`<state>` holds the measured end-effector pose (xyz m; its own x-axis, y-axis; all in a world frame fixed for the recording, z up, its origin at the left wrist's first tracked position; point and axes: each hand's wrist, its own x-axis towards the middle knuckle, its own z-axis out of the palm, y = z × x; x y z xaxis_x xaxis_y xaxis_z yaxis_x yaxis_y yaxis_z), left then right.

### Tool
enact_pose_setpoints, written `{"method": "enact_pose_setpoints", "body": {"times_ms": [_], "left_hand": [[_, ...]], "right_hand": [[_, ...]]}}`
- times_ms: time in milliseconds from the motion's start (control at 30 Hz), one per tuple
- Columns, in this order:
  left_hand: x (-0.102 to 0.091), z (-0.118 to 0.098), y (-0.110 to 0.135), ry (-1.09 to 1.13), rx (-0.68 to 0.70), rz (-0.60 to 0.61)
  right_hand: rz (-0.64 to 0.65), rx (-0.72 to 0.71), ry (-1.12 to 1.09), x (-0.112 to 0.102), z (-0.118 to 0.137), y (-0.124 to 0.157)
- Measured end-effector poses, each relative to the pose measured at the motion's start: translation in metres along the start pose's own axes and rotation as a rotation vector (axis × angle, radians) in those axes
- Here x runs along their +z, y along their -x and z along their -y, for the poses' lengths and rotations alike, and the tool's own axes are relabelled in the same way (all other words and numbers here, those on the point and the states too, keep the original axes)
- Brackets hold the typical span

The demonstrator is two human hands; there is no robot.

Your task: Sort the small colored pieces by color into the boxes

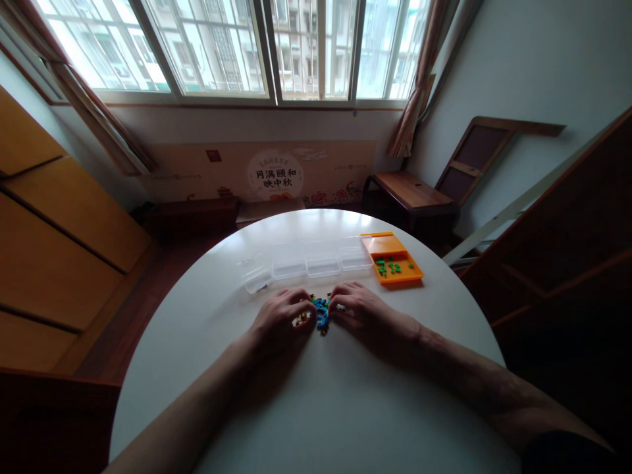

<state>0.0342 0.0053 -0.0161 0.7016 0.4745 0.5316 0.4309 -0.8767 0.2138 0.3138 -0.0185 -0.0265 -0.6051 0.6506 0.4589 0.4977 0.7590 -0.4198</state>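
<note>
A small heap of toy building bricks (322,312), mostly blue with yellow, green and brown ones, lies on the white round table. My left hand (284,311) is at the heap's left side, its thumb and forefinger curled together at the blue bricks. Yellowish pieces show through the gap between those fingers. From the other side, my right hand (359,307) reaches in with bent fingers, their tips closed at the heap's right edge. Whatever either set of fingertips pinches is too small and too covered to make out.
Behind the hands stands a row of clear plastic boxes (323,265). An orange tray (417,276) holding several green bricks sits at the back right of the table (345,421). Beyond the rim are a wooden chair (412,191) and a printed cardboard panel (222,174).
</note>
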Motion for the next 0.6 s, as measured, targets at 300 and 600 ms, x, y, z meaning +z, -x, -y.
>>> {"method": "enact_pose_setpoints", "body": {"times_ms": [300, 600], "left_hand": [[-0.001, -0.003, -0.001, -0.021, -0.006, -0.003], [0.0, 0.001, 0.004, -0.01, -0.009, -0.007]], "right_hand": [[-0.041, 0.051, 0.023, 0.0, -0.009, 0.0], [-0.157, 0.115, 0.045, -0.028, -0.013, 0.001]]}}
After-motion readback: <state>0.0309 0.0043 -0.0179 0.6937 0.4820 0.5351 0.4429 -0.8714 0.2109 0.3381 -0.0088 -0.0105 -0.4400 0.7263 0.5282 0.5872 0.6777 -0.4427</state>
